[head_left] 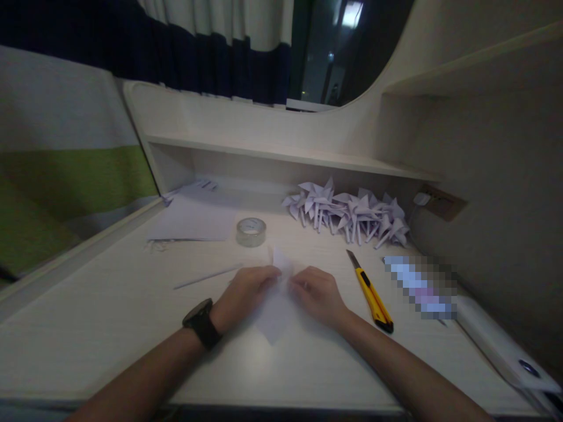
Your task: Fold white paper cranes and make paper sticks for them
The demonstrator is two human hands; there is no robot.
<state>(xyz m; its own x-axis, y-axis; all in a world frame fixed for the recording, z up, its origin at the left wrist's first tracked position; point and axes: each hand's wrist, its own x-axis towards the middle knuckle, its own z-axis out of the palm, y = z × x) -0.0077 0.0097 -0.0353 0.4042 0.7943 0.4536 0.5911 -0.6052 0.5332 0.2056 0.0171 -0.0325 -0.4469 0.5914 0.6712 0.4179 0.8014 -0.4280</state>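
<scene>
A piece of white paper (273,319), partly raised and slightly blurred, stands between my hands over the middle of the desk. My left hand (254,287), with a black watch on its wrist, pinches the paper's left side. From the other side my right hand (317,293) closes its thumb and fingers on the paper; its fingertips are smeared a little. Left of my left hand lies a thin white paper stick (206,276). A roll of clear tape (251,232) rests just beyond my hands. To the right is a yellow utility knife (372,296) with its blade out.
Several white paper pinwheels (352,211) are heaped at the back right under the shelf (285,153). A stack of white paper (193,217) lies at the back left. On the right are a pixelated object (417,287), a white case-like object (497,337) and a wall socket (444,202).
</scene>
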